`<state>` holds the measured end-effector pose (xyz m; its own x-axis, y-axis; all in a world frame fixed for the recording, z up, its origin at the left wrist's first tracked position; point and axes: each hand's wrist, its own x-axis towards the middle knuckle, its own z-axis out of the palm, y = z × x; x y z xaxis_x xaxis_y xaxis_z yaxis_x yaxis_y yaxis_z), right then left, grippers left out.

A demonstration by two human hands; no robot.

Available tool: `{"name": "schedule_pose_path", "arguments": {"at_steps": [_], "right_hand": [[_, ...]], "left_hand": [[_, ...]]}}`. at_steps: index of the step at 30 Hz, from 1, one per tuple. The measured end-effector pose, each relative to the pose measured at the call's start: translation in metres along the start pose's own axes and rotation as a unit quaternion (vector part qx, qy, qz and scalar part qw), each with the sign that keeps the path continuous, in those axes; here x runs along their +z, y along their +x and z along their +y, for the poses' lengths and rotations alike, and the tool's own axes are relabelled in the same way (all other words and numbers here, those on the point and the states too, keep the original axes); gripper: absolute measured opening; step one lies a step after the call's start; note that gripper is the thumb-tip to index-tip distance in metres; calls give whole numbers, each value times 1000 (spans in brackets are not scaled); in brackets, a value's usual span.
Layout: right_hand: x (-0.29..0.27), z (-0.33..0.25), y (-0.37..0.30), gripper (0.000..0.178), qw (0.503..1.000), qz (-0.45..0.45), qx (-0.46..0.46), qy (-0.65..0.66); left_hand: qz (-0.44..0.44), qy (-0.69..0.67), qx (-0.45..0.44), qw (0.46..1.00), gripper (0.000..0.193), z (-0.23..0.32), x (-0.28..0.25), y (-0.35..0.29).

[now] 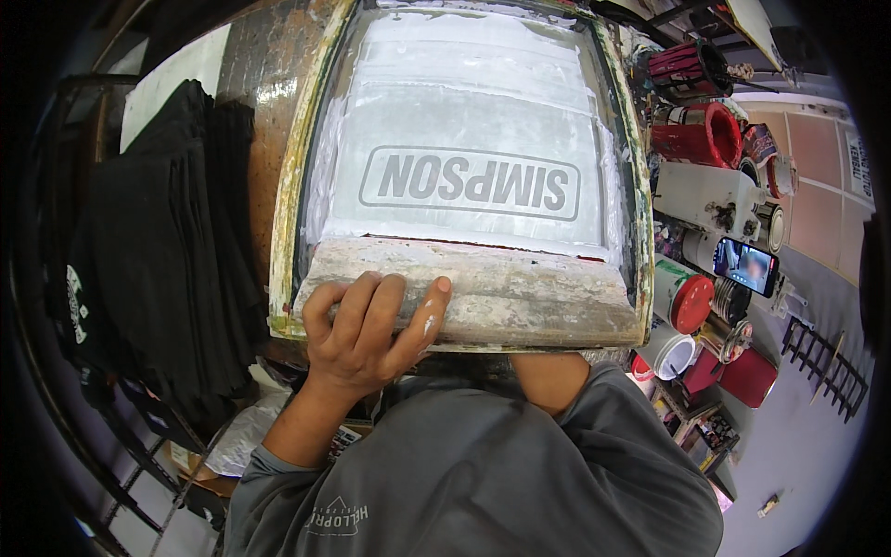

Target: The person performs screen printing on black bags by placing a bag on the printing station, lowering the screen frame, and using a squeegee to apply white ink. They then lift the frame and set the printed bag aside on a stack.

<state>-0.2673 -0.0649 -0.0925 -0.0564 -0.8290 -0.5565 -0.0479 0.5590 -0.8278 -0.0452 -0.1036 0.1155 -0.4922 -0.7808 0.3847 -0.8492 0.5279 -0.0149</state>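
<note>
A screen-printing frame [290, 218] with paint-stained wooden sides lies in front of me. White ink [464, 65] coats its mesh [464, 121], thickest at the far end and along the sides. A grey block-letter stencil [469, 183] inside a rounded outline shows on the mesh, upside down to me. Across the near end rests a wide, ink-crusted squeegee [529, 292]. My left hand [362, 325] is closed over its left part, fingers curled on top and a white smear on one digit. My right forearm [549, 379] passes under the frame's near edge, which hides the right hand.
Folded black garments [186, 251] are stacked at the left beside a brown worktop [269, 84]. At the right stand a red ink tub [719, 135], a red-lidded can [691, 302] and a phone with a lit screen [745, 265]. A black rack [824, 367] is farther right.
</note>
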Motion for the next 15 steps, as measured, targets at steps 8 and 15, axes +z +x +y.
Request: {"name": "schedule_pose_path", "arguments": {"at_steps": [8,15], "right_hand": [[2,-1,4,39,1000,-5,-7,-2],[0,-2,0,40,1000,-11,-22,-16]], "left_hand": [[-5,-7,-1,1000,31,0,-1,0],[-37,-20,29,999,61,-5,-6,-3]]}}
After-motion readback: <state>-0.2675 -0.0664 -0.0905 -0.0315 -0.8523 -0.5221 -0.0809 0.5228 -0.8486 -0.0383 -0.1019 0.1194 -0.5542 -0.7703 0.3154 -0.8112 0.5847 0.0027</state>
